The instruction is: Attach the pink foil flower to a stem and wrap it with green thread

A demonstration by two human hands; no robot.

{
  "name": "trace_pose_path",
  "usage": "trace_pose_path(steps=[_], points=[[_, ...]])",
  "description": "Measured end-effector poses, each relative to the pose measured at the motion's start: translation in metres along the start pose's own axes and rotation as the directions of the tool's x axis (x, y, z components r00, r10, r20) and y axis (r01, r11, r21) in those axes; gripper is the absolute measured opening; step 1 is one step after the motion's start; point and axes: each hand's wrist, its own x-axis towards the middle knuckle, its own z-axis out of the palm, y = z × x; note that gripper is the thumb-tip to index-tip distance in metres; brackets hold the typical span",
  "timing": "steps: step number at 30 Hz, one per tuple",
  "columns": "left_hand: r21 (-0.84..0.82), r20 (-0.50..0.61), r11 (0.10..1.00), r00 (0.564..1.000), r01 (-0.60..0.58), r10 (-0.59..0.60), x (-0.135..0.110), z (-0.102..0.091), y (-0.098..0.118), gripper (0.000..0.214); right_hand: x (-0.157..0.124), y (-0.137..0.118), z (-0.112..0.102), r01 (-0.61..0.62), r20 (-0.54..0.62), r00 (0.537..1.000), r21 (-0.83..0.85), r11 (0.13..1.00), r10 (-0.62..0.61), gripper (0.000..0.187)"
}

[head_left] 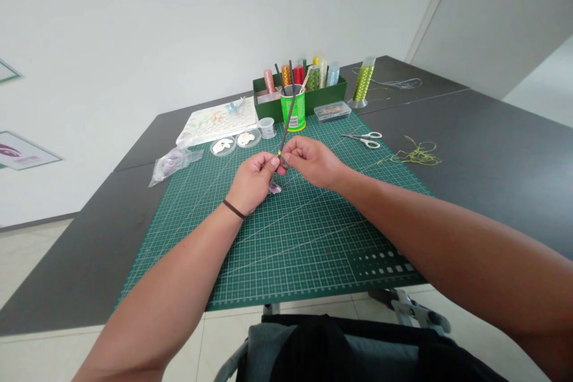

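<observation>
Green cutting mat under us, our left hand and right hand pinch a dark rod, fingers closed, thread loose beside the mat

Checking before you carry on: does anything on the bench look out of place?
Yes: a loose tangle of yellow-green thread lies on the dark tabletop beside the green cutting mat, unspooled, while the other threads sit on spools.

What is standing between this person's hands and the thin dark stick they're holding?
Nothing visible stands in the way. The fingers of the left hand and the right hand meet directly on the lower end of the thin dark stick.
</observation>
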Motion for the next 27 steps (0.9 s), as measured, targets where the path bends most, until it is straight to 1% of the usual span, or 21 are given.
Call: trace_pose_path(steps=[4,9,11,16,22,24,27], points=[[-0.033,-0.027,0.999,0.999,0.025,-0.026,-0.0001,0.0017,0.0015,0.019,0.0005,0.0001,0.0,-0.002,0.016,1.0,0.02,1.0,0.002,0.012],[-0.088,-0.029,0.996,0.999,0.025,-0.028,0.0002,0.0024,0.0017,0.019,0.0012,-0.0006,0.0002,-0.026,-0.016,1.0,0.02,0.999,0.026,0.013],[-0.124,-0.013,0.992,1.0,0.017,-0.018,0.0002,0.0027,0.0017,0.02,0.0014,-0.0017,0.0004,-0.032,-0.018,0.999,0.03,0.999,0.033,0.014],[-0.231,0.043,0.973,0.999,0.011,-0.001,0.0001,0.003,0.0027,0.023,0.0016,-0.0037,0.0009,-0.03,0.018,0.999,0.089,0.996,0.028,0.019],[-0.345,0.153,0.935,0.988,0.086,-0.034,-0.0004,0.0018,0.0066,0.026,0.0008,-0.0037,0.0012,-0.048,0.053,0.998,0.168,0.985,0.039,0.019],[-0.365,0.162,0.925,0.986,0.104,-0.047,-0.0002,0.0016,0.0074,0.027,0.0007,-0.004,0.0011,-0.046,0.056,0.998,0.179,0.983,0.036,0.017],[-0.366,0.147,0.924,0.987,0.11,-0.059,0.0,0.0014,0.0079,0.028,0.0009,-0.0046,0.0004,-0.031,0.046,0.999,0.163,0.986,0.023,0.016]])
